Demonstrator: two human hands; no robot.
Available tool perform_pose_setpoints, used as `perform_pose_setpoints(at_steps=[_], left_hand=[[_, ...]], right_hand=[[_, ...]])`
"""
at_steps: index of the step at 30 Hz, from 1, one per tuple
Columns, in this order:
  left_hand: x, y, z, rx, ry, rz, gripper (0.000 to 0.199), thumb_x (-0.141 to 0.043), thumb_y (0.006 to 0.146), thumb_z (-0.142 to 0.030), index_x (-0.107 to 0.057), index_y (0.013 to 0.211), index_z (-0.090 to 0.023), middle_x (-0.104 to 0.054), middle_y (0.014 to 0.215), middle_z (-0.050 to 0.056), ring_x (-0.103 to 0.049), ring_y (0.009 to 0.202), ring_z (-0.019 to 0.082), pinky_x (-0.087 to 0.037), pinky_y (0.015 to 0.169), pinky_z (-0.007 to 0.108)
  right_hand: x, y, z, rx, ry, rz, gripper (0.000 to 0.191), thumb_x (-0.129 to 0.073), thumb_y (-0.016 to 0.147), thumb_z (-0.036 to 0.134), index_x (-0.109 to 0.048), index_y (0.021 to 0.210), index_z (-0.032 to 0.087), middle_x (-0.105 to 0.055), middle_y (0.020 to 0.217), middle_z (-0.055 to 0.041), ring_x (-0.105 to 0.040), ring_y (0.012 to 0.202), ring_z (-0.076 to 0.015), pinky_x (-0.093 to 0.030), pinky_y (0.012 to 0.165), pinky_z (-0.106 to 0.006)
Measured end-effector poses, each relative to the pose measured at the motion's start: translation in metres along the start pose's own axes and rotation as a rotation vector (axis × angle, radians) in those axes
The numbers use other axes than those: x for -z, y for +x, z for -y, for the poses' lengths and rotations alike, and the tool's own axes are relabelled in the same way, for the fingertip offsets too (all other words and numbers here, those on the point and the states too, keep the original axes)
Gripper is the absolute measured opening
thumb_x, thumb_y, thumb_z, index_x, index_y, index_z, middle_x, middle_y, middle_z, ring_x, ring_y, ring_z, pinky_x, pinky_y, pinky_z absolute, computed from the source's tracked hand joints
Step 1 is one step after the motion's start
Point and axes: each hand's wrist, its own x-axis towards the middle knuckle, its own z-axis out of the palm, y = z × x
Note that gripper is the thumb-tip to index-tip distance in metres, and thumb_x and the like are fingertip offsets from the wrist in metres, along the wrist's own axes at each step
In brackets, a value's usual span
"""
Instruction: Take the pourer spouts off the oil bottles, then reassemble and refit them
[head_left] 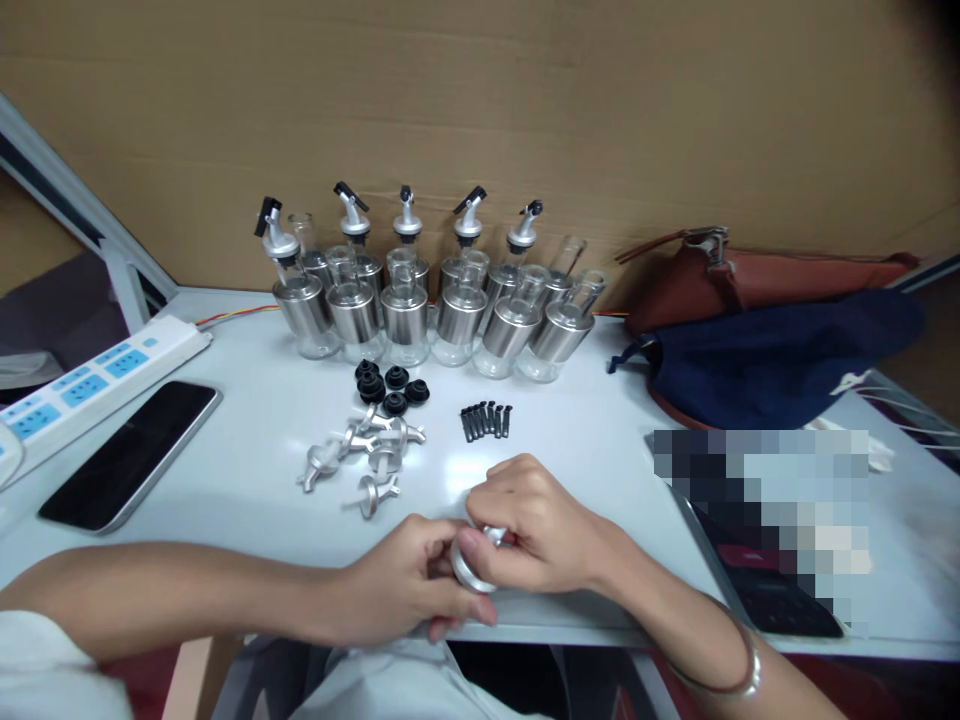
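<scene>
Close to the table's front edge, a silver pourer spout (pixel 466 574) is held between both hands. My left hand (pixel 416 578) has its fingers closed around the spout's round base. The thumb of my right hand (pixel 529 520) presses on its top, with the other fingers curled in; they hide part of the spout. Several loose silver pourer spouts (pixel 385 459) lie in a heap ahead of my left hand. Behind them sit several black rubber stoppers (pixel 396 378). To the right of the stoppers, small black levers (pixel 486 420) lie in a row.
Glass bottles with steel sleeves (pixel 405 318) stand in rows at the back; several rear ones carry pourers. A power strip (pixel 97 375) and a phone (pixel 131 455) lie left. A brown bag (pixel 810 270), a navy pouch (pixel 780 350) and a partly blurred dark device (pixel 787 610) are right.
</scene>
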Motion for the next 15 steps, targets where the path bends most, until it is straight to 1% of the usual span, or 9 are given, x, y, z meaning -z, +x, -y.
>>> perform_pose_setpoints(at_steps=[3, 5, 7, 9, 11, 13, 15], left_hand=[[-0.007, -0.01, -0.012, -0.01, 0.019, 0.065, 0.044, -0.065, 0.077, -0.056, -0.047, 0.069, -0.016, -0.049, 0.05, -0.005, -0.039, 0.039, 0.005, -0.03, 0.04, 0.019], [-0.01, -0.015, -0.021, -0.056, 0.048, 0.108, 0.054, -0.055, 0.078, -0.069, -0.045, 0.07, -0.017, -0.047, 0.049, -0.005, -0.038, 0.039, 0.006, -0.029, 0.04, 0.02], [-0.01, -0.019, -0.027, -0.109, 0.099, 0.122, 0.059, -0.043, 0.08, -0.076, -0.042, 0.072, -0.018, -0.043, 0.048, -0.006, -0.036, 0.041, 0.006, -0.03, 0.043, 0.021], [-0.01, -0.021, -0.03, -0.158, 0.161, 0.11, 0.059, -0.034, 0.083, -0.076, -0.039, 0.072, -0.019, -0.04, 0.049, -0.006, -0.034, 0.044, 0.007, -0.031, 0.047, 0.022], [-0.01, -0.022, -0.029, -0.185, 0.182, 0.1, 0.057, -0.028, 0.087, -0.074, -0.037, 0.072, -0.019, -0.038, 0.052, -0.006, -0.033, 0.046, 0.007, -0.031, 0.049, 0.023], [-0.01, -0.022, -0.028, -0.192, 0.147, 0.12, 0.056, -0.026, 0.088, -0.073, -0.035, 0.073, -0.02, -0.036, 0.054, -0.006, -0.032, 0.047, 0.007, -0.029, 0.048, 0.022], [-0.011, -0.022, -0.028, -0.168, 0.072, 0.151, 0.055, -0.027, 0.088, -0.072, -0.034, 0.073, -0.02, -0.033, 0.053, -0.008, -0.028, 0.045, 0.007, -0.026, 0.045, 0.022]], right_hand=[[0.003, 0.001, 0.006, 0.063, 0.04, -0.109, 0.033, -0.041, 0.084, 0.015, -0.019, 0.061, 0.023, -0.02, 0.051, 0.0076, -0.018, 0.042, -0.0102, -0.02, 0.044, -0.026], [0.003, 0.001, 0.01, 0.093, 0.04, -0.184, 0.033, -0.04, 0.085, 0.014, -0.018, 0.063, 0.024, -0.019, 0.053, 0.0071, -0.017, 0.043, -0.0109, -0.02, 0.043, -0.026], [0.002, 0.002, 0.012, 0.091, 0.032, -0.224, 0.034, -0.038, 0.089, 0.015, -0.017, 0.064, 0.024, -0.018, 0.054, 0.0068, -0.017, 0.044, -0.0114, -0.021, 0.043, -0.026], [0.0, 0.002, 0.013, 0.087, 0.022, -0.256, 0.035, -0.033, 0.095, 0.02, -0.016, 0.065, 0.024, -0.018, 0.055, 0.0062, -0.017, 0.045, -0.0117, -0.021, 0.043, -0.027], [-0.003, 0.001, 0.013, 0.085, 0.008, -0.293, 0.036, -0.027, 0.099, 0.026, -0.018, 0.064, 0.024, -0.018, 0.055, 0.0057, -0.017, 0.045, -0.012, -0.021, 0.044, -0.028], [-0.006, 0.001, 0.013, 0.101, -0.008, -0.318, 0.039, -0.024, 0.101, 0.029, -0.02, 0.062, 0.024, -0.019, 0.055, 0.0053, -0.017, 0.046, -0.0124, -0.02, 0.044, -0.029], [-0.006, 0.0, 0.014, 0.128, -0.026, -0.334, 0.041, -0.024, 0.101, 0.029, -0.023, 0.061, 0.024, -0.019, 0.054, 0.0052, -0.018, 0.045, -0.0127, -0.019, 0.045, -0.03]])
